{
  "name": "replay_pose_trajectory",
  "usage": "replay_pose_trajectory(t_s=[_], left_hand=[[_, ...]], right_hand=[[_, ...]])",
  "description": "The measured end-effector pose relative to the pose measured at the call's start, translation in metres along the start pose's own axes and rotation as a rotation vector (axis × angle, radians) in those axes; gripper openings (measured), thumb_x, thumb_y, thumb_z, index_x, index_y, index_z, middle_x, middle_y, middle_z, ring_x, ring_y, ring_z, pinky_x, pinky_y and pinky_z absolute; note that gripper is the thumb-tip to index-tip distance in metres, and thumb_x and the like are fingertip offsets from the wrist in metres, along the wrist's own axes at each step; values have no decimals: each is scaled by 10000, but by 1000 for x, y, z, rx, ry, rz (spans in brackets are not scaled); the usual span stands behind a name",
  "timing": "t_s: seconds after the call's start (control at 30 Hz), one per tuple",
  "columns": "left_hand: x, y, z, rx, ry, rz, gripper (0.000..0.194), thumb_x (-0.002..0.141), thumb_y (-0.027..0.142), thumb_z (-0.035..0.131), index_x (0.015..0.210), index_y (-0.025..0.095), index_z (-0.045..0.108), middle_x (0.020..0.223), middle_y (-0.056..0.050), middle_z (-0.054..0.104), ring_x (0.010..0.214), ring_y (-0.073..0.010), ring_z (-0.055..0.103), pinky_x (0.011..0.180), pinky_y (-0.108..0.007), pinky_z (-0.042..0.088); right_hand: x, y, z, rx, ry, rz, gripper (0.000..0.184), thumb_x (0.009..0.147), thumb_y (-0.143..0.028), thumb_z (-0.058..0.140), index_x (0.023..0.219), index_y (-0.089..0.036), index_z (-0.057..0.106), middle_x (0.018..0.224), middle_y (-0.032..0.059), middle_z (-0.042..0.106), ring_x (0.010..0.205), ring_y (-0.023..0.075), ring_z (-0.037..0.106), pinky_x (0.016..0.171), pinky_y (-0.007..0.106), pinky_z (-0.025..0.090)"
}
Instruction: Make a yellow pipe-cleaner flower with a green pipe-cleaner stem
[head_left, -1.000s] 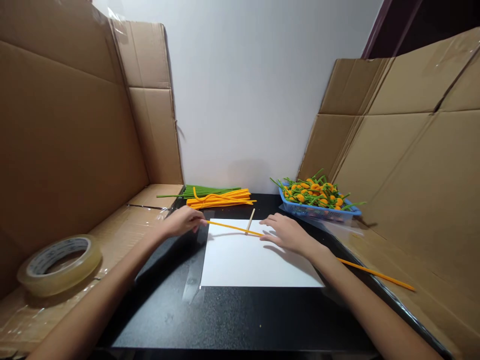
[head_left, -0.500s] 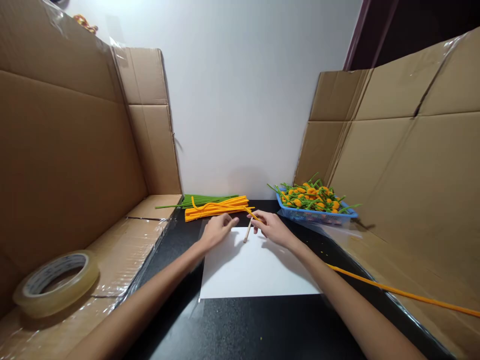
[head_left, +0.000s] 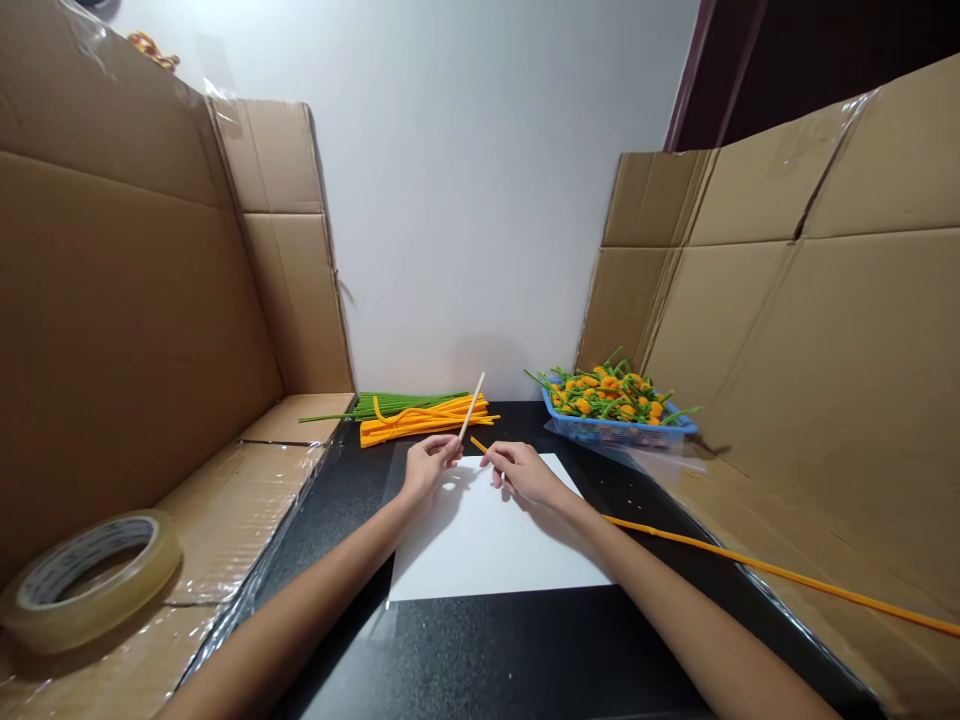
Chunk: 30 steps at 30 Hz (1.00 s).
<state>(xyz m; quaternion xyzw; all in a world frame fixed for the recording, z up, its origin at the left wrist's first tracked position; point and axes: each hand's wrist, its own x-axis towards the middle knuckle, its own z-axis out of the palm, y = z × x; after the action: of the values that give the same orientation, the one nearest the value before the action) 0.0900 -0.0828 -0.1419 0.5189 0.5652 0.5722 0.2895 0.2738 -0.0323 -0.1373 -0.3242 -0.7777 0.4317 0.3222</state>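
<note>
My left hand [head_left: 429,464] pinches a thin wooden stick [head_left: 472,404] that points up and to the right. My right hand [head_left: 519,470] is closed on the near end of a long orange pipe cleaner [head_left: 780,574], which runs off to the right over the cardboard. Both hands hover close together above the far edge of a white sheet of paper [head_left: 495,540] lying on the black table [head_left: 525,650].
A pile of orange pipe cleaners [head_left: 420,417] and green ones [head_left: 397,402] lies at the back. A blue basket [head_left: 615,428] of finished orange-and-green flowers stands back right. A roll of clear tape [head_left: 82,578] rests on cardboard [head_left: 135,300] at left. Cardboard walls stand on both sides.
My left hand left the pipe cleaner's end, moved right and picked the wooden stick up off the paper. My right hand slid along the orange pipe cleaner to its near end.
</note>
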Motion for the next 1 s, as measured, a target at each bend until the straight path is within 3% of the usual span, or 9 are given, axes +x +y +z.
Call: replay_pose_trajectory(t_s=[0.17, 0.33, 0.5, 0.67, 0.83, 1.0], left_hand=[[-4, 5, 7, -275, -32, -35, 609, 621, 553, 804, 1015, 100, 704, 882, -157, 739, 766, -212, 694, 731, -329, 554], [-12, 10, 10, -316, -36, -30, 496, 624, 491, 823, 930, 109, 741, 857, -135, 744, 723, -197, 680, 719, -323, 552], [-13, 7, 11, -250, 0, 19, 397, 703, 475, 760, 861, 111, 752, 801, -116, 740, 704, -199, 678, 690, -309, 541], [-17, 7, 13, -131, 14, 91, 353, 727, 445, 731, 844, 113, 747, 779, -103, 737, 689, -203, 677, 637, -291, 529], [-18, 7, 12, -15, -8, 136, 326, 721, 439, 743, 813, 127, 735, 781, -88, 734, 707, -198, 677, 608, -261, 520], [-16, 5, 8, 100, -16, 163, 289, 798, 419, 679, 803, 138, 745, 730, -73, 731, 615, -176, 657, 578, -257, 501]], right_hand=[[-3, -7, 5, -5, 4, -35, 316, 894, -385, 483, 903, -130, 669, 552, -9, 575, 383, 77, 413, 381, 188, 310], [-5, -11, 5, -7, -14, -68, 343, 896, -411, 481, 837, -126, 664, 625, 12, 604, 415, 69, 419, 412, 195, 339], [-10, -17, 13, -92, -13, -87, 329, 912, -365, 469, 940, -125, 692, 642, 12, 617, 453, 94, 476, 461, 212, 365], [-17, -24, 20, -276, 52, -176, 194, 883, -250, 547, 869, -150, 712, 747, 27, 682, 638, 132, 558, 596, 229, 359], [-18, -22, 18, -427, 98, -211, 244, 927, -199, 485, 864, -160, 718, 768, 38, 703, 655, 147, 593, 614, 244, 350], [-18, -22, 14, -578, 127, -233, 165, 903, -189, 559, 945, -185, 719, 836, 43, 726, 701, 165, 634, 642, 250, 378]])
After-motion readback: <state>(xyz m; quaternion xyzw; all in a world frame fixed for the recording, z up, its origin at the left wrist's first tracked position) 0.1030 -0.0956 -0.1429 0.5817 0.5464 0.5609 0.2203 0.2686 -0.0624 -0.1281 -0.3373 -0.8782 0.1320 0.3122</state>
